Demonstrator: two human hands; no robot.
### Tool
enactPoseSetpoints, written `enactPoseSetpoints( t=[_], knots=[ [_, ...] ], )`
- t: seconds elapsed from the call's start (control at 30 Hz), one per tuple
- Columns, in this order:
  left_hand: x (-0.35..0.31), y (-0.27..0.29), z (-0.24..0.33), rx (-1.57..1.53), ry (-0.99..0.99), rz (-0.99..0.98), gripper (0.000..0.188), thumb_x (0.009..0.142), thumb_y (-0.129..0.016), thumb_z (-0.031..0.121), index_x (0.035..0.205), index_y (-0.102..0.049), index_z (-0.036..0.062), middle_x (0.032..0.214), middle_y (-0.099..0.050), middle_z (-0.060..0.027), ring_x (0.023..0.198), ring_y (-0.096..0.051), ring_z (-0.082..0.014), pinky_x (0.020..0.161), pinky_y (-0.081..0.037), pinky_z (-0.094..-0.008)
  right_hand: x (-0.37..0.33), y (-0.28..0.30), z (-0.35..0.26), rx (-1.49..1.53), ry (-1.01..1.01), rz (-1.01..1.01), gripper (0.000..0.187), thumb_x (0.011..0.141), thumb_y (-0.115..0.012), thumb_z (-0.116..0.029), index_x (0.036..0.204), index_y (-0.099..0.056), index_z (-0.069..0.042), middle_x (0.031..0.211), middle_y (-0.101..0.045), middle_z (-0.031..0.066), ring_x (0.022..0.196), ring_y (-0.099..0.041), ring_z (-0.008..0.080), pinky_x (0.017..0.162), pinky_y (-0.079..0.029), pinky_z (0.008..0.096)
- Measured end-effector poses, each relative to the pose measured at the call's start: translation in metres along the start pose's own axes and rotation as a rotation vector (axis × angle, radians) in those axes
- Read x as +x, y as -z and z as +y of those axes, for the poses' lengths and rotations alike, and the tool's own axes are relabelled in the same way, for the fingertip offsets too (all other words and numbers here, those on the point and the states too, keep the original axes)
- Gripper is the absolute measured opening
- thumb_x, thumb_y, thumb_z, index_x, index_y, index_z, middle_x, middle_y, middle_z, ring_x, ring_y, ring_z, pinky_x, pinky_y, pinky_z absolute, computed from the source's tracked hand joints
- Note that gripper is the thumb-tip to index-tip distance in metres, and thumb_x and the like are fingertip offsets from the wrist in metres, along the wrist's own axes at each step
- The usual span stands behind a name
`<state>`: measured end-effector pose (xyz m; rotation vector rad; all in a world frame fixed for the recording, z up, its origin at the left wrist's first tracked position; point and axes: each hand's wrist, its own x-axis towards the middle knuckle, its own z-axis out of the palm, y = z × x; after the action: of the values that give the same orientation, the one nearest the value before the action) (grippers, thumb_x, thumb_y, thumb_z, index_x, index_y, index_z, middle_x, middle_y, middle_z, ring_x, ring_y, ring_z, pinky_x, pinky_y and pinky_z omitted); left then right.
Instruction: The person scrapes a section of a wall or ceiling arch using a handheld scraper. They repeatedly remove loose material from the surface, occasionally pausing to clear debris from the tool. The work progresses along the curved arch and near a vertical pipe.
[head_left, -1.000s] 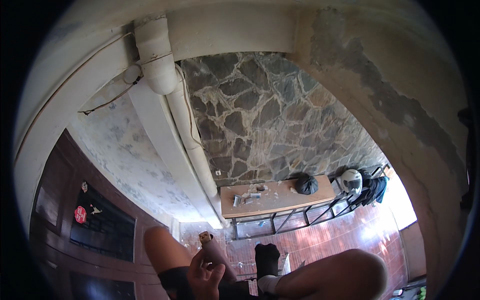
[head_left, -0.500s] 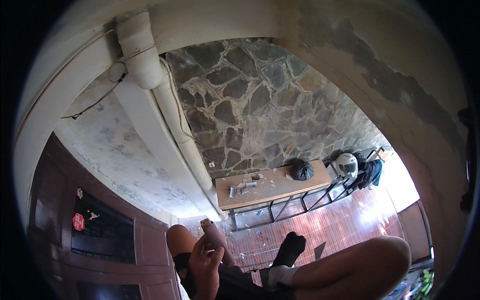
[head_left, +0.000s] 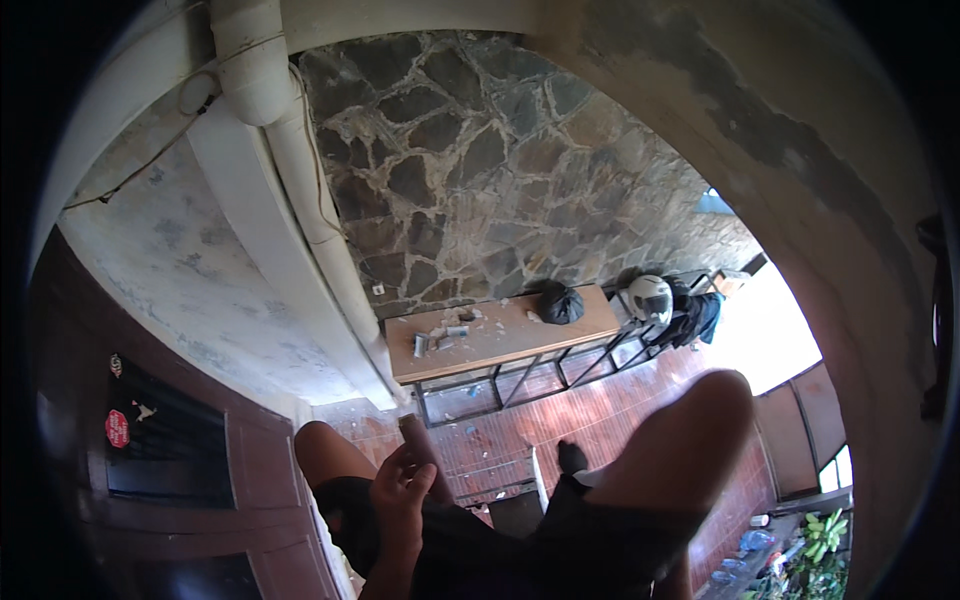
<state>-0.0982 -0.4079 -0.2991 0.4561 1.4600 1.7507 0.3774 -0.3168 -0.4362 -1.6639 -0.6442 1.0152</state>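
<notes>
My left hand (head_left: 400, 492) is closed around a brown, roughly cylindrical object (head_left: 421, 445) with a small tan end pointing up and away. Its exact kind cannot be made out. The hand is above my dark shorts (head_left: 460, 545), close to my bare left knee (head_left: 330, 455). No right hand can be made out; a strip of skin (head_left: 677, 578) shows below the right thigh, and I cannot tell whether it is arm or leg. My right knee (head_left: 722, 395) is raised, and a black-socked foot (head_left: 572, 458) is below it.
A long wooden bench (head_left: 480, 350) on a dark metal frame holds pale debris and a black plastic bag (head_left: 561, 303). Beyond are a white helmet (head_left: 650, 300) and dark cloth (head_left: 697, 322). A brown door (head_left: 265, 470) stands left; plants (head_left: 825, 535) and bottles are lower right.
My right leg has swung from lying across to knee raised, and the foot has drawn back. The scene has shifted left and up. My left hand keeps its hold on the brown object.
</notes>
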Motion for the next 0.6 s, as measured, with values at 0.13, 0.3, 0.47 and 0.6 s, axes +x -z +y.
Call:
enactPoseSetpoints(
  t=[0.13,0.3,0.47,0.6],
  knots=[
    [-0.006,0.011,0.002,0.033,0.041,-0.027,0.039,0.088,-0.065,0.017,0.12,-0.058,-0.0051,0.095,-0.062,-0.0027,0.085,-0.057,-0.0103,0.078,-0.045,-0.0239,-0.009,-0.016,-0.032,0.027,0.046,-0.031,0.022,0.098,-0.047,-0.021,0.093,-0.058,-0.003,0.063,-0.052,0.0044,0.04,-0.051,0.0151,0.031,-0.037,0.0281],
    [-0.008,0.019,-0.002,0.061,0.005,0.021,0.04,0.089,-0.062,0.019,0.12,-0.056,-0.0053,0.09,-0.059,-0.0025,0.079,-0.055,-0.0109,0.071,-0.044,-0.0257,-0.029,-0.05,-0.074,0.114,0.006,-0.02,0.025,0.096,-0.047,-0.027,0.104,-0.057,-0.006,0.073,-0.058,0.0055,0.037,-0.048,0.0144,0.027,-0.032,0.0261],
    [-0.004,0.021,-0.006,0.074,0.026,0.084,0.038,0.087,-0.064,0.016,0.118,-0.06,-0.0054,0.093,-0.063,-0.0046,0.083,-0.059,-0.0114,0.076,-0.046,-0.0256,-0.04,-0.107,-0.098,0.062,0.043,-0.196,0.022,0.092,-0.048,-0.023,0.085,-0.058,-0.004,0.05,-0.048,0.0068,0.036,-0.048,0.0171,0.028,-0.029,0.0285],
    [0.011,0.017,-0.01,0.16,0.17,0.117,0.046,0.088,-0.07,0.018,0.126,-0.057,-0.0064,0.102,-0.065,-0.0083,0.093,-0.06,-0.0124,0.079,-0.047,-0.0267,-0.056,-0.156,-0.086,-0.02,0.038,-0.345,0.025,0.093,-0.045,-0.021,0.088,-0.057,0.0,0.049,-0.048,0.0071,0.037,-0.049,0.0181,0.027,-0.031,0.0294]
  ],
)
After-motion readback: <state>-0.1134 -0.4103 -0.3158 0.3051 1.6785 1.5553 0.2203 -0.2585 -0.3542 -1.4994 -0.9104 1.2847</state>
